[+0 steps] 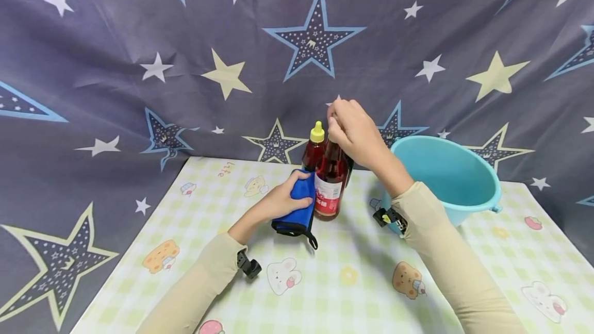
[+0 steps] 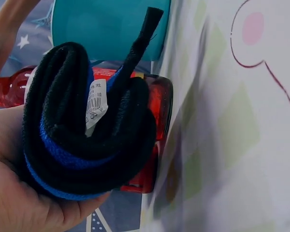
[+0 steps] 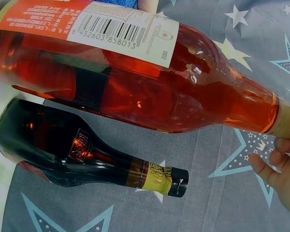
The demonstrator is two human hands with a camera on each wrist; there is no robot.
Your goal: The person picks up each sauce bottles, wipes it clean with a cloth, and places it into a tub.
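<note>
My left hand [image 1: 286, 197] holds a folded blue towel [image 1: 299, 218] with black edging and a black hanging loop. In the left wrist view the towel's [image 2: 92, 164] folded layers and a small white label show end-on. The towel sits right beside a tall red vinegar bottle [image 1: 329, 197] with a red and white label. Up at that bottle's top, my right hand [image 1: 356, 130] grips it by the neck and cap. The right wrist view shows the vinegar bottle's [image 3: 135, 96] barcode side and the fingers around its golden cap end.
Behind the towel stands a red sauce bottle [image 1: 313, 151] with a yellow nozzle cap. A dark bottle [image 3: 58, 140] with a black cap is close behind the vinegar bottle. At the right is a turquoise bucket [image 1: 450, 174]. A star-patterned curtain [image 1: 185, 92] hangs along the table's far edge.
</note>
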